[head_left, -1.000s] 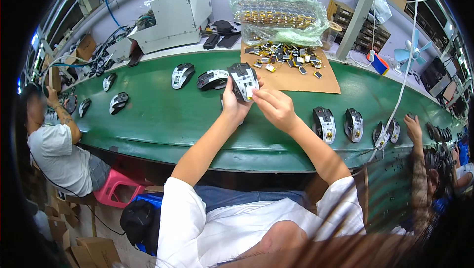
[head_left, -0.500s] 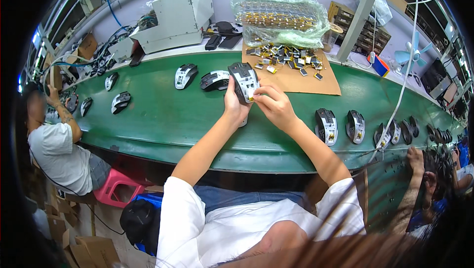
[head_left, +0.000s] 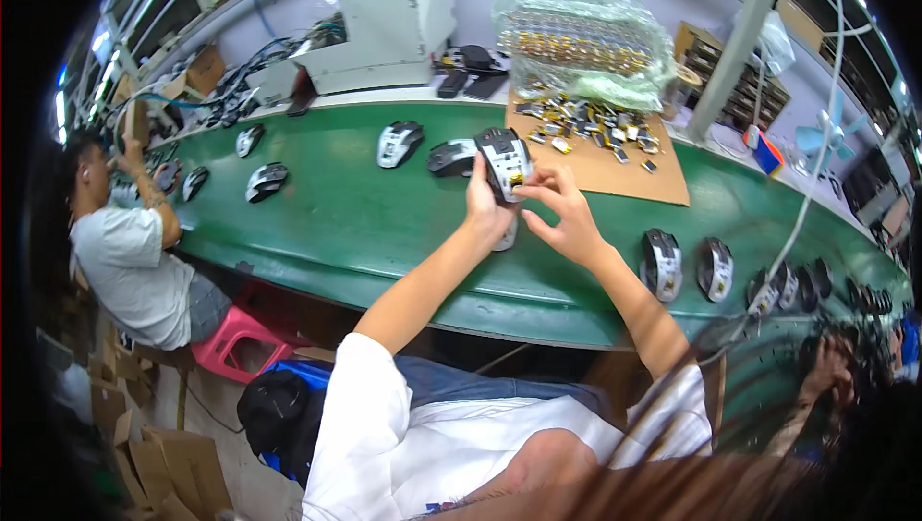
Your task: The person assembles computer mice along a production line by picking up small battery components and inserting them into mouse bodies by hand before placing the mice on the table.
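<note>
The left hand (head_left: pixel 488 206) is clamped on a black-and-white plastic computer mouse (head_left: pixel 500 151), fingers and thumb closed about its sides. The mouse is held tilted above a long green worktable (head_left: pixel 336 214), its interior exposed. The right hand (head_left: pixel 570 218) is at the lower end of the mouse: thumb and index finger stand apart, with the index fingertip beside a small yellow component (head_left: pixel 517 178). Fingertip contact cannot be confirmed. To the right, two black-and-white mice (head_left: pixel 663 266) (head_left: pixel 715 269) rest side by side on the worktable. Beyond the hands lies a flat brown cardboard sheet (head_left: pixel 629 180), bearing a loose pile of small silver-and-black, yellow-ended rectangular parts (head_left: pixel 597 125). Behind the pile sits a pale green translucent plastic wrap (head_left: pixel 586 17) around stacked parts.
</note>
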